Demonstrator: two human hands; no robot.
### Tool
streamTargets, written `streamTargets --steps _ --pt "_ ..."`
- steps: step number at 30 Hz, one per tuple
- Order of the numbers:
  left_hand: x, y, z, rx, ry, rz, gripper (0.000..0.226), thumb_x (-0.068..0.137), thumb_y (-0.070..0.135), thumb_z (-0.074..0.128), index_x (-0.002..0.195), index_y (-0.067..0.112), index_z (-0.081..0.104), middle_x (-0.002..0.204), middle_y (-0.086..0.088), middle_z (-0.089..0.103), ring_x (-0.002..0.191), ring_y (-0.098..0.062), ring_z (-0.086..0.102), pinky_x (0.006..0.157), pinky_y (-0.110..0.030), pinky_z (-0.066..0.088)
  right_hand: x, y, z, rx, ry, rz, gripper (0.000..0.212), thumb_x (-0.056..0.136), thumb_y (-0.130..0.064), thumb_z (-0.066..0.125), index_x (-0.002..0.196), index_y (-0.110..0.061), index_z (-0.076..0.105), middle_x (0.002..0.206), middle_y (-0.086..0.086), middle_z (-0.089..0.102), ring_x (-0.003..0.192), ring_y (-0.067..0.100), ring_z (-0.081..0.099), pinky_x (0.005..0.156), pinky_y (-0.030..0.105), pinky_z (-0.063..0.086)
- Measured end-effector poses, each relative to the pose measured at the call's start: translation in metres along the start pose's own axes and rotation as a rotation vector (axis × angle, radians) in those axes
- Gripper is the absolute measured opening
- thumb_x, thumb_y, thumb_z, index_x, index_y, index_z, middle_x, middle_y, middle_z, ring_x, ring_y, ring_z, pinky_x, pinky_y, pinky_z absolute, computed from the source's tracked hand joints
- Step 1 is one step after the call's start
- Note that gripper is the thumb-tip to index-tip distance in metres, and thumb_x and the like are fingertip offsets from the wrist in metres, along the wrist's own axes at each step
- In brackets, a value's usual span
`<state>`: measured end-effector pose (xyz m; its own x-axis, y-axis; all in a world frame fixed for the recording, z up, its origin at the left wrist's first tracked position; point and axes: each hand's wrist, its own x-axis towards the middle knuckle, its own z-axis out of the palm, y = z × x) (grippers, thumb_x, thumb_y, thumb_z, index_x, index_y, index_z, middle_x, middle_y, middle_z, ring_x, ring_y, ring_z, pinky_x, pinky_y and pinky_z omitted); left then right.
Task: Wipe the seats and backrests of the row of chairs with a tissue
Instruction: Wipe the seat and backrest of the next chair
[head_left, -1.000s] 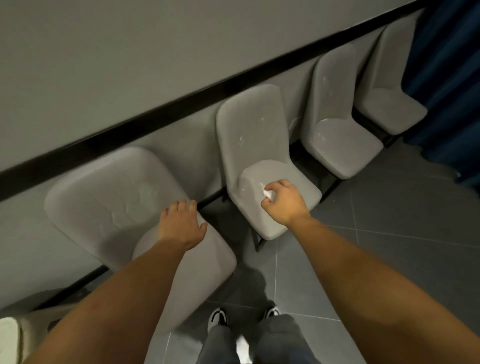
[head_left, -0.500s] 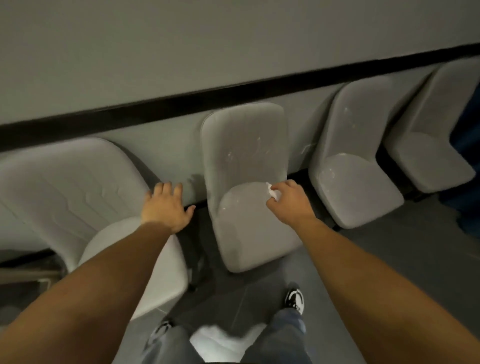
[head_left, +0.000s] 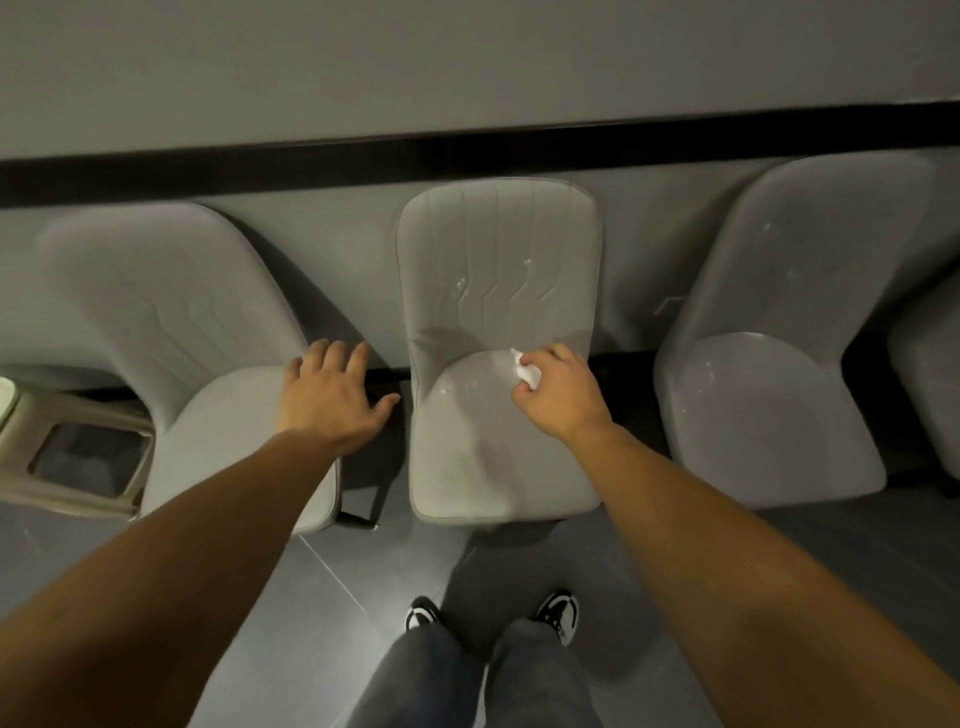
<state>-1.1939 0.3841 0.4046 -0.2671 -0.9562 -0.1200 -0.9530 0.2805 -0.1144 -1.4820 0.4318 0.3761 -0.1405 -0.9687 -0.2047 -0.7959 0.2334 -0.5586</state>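
Observation:
A row of grey padded chairs stands against the wall. The middle chair is straight ahead. My right hand is closed around a crumpled white tissue and presses it on the back right of that chair's seat, near the backrest. My left hand lies flat, fingers spread, on the right edge of the left chair's seat. The right chair shows small shiny spots on seat and backrest.
A beige plastic frame stands at the far left beside the left chair. A black rail runs along the grey wall behind the backrests. My feet in black-and-white shoes stand on the grey tiled floor before the middle chair.
The view has swung so the middle chair is straight ahead. My right hand moved with the tissue from the seat's front toward the back. My left hand stays on the left chair.

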Motion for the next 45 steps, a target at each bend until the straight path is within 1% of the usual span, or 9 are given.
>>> streamTargets --steps 9,21,28,30,32,35,38,41,45 --pt "0.024 0.028 0.119 -0.080 -0.092 -0.066 0.084 0.087 0.074 0.028 0.153 0.023 0.020 0.156 -0.007 0.028 0.146 -0.029 0.017 0.118 -0.048 0.020 0.064 0.053 0.077 -0.072 -0.026 -0.051 0.041 0.089 -0.029 0.057 0.129 -0.020 0.061 0.133 0.001 0.051 0.122 0.025 0.045 0.102 0.035 0.043" --pt "0.102 0.005 0.319 -0.138 -0.018 -0.200 0.089 0.085 0.079 0.024 0.153 0.022 0.017 0.158 -0.008 0.024 0.148 -0.029 0.012 0.119 -0.049 0.017 0.189 0.133 0.277 -0.101 0.090 -0.232 0.051 0.084 -0.034 0.047 0.127 -0.013 0.066 0.133 0.006 0.058 0.135 0.030 0.042 0.113 0.039 0.035" --pt "0.156 0.026 0.403 -0.222 0.083 -0.205 0.093 0.085 0.082 0.021 0.153 0.018 0.019 0.157 -0.009 0.026 0.148 -0.029 0.011 0.118 -0.051 0.018 0.253 0.174 0.358 -0.156 0.229 -0.383 0.047 0.086 -0.036 0.045 0.117 -0.011 0.071 0.117 0.011 0.067 0.119 0.040 0.057 0.101 0.042 0.044" --pt "0.176 0.026 0.417 -0.268 0.131 -0.231 0.094 0.085 0.082 0.017 0.153 0.017 0.019 0.158 -0.010 0.026 0.148 -0.028 0.011 0.118 -0.050 0.018 0.264 0.175 0.374 -0.232 0.126 -0.318 0.059 0.091 -0.048 0.037 0.137 -0.019 0.059 0.141 0.010 0.055 0.135 0.037 0.045 0.111 0.045 0.034" --pt "0.194 0.027 0.425 -0.295 0.214 -0.222 0.092 0.087 0.080 0.017 0.152 0.015 0.023 0.156 -0.010 0.030 0.148 -0.028 0.014 0.118 -0.050 0.020 0.275 0.179 0.394 -0.338 -0.024 -0.213 0.070 0.094 -0.066 0.027 0.155 -0.033 0.031 0.165 0.000 0.024 0.152 0.026 0.014 0.122 0.047 0.011" --pt "0.221 0.033 0.429 -0.378 0.349 -0.246 0.084 0.092 0.073 0.026 0.148 0.011 0.033 0.151 -0.011 0.039 0.145 -0.028 0.023 0.117 -0.048 0.024 0.286 0.181 0.411 -0.392 -0.027 -0.168 0.082 0.089 -0.081 0.018 0.158 -0.039 0.011 0.169 -0.006 0.001 0.154 0.020 -0.011 0.122 0.051 -0.007" --pt "0.248 0.037 0.431 -0.468 0.379 -0.302 0.082 0.091 0.071 0.034 0.139 0.005 0.043 0.142 -0.016 0.048 0.137 -0.031 0.037 0.113 -0.047 0.032 0.291 0.182 0.416 -0.397 0.022 -0.179 0.080 0.089 -0.080 0.016 0.158 -0.040 0.012 0.169 -0.007 0.000 0.154 0.019 -0.013 0.121 0.053 -0.009" --pt "0.254 0.042 0.436 -0.618 0.415 -0.330 0.070 0.089 0.068 0.045 0.123 0.006 0.051 0.116 -0.016 0.064 0.108 -0.036 0.059 0.089 -0.043 0.048 0.290 0.184 0.419 -0.371 0.064 -0.192 0.075 0.092 -0.077 0.015 0.157 -0.040 0.013 0.168 -0.007 0.003 0.154 0.019 -0.012 0.121 0.053 -0.009" --pt "0.254 0.049 0.446 -0.790 0.483 -0.348 0.057 0.088 0.061 0.054 0.115 0.010 0.050 0.101 -0.012 0.068 0.093 -0.038 0.062 0.076 -0.038 0.046 0.289 0.187 0.426 -0.358 0.160 -0.216 0.073 0.094 -0.072 0.018 0.157 -0.037 0.017 0.168 -0.004 0.010 0.154 0.021 -0.006 0.122 0.053 -0.006"
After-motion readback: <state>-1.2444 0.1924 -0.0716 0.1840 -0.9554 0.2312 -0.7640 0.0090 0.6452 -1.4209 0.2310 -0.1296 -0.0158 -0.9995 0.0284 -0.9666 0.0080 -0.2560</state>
